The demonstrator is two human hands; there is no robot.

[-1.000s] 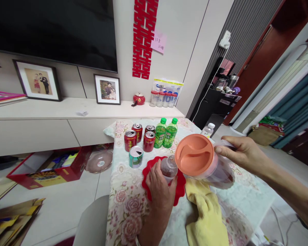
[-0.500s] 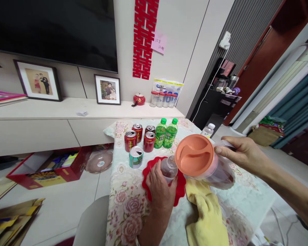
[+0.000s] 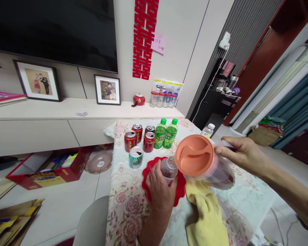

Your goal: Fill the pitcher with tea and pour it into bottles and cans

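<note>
My left hand [image 3: 161, 182] is wrapped round a clear plastic bottle [image 3: 169, 167], which has no cap that I can see. The bottle is over a red scalloped mat [image 3: 181, 191]. By its handle, my right hand [image 3: 238, 153] grips a clear pitcher [image 3: 220, 176] with an orange lid [image 3: 194, 155]. The pitcher is tilted left and holds dark liquid. Its lid edge comes right up to the bottle's mouth; whether liquid flows cannot be made out. Below the pitcher lies a crumpled yellow towel [image 3: 207, 218].
Behind the mat stand a teal can [image 3: 136, 158], several red cans [image 3: 130, 140] and two green bottles [image 3: 160, 134]. A white-capped bottle [image 3: 207, 130] stands at the table's far right. Against the wall is a long white cabinet [image 3: 92, 112]. A grey chair [image 3: 92, 222] is at the left.
</note>
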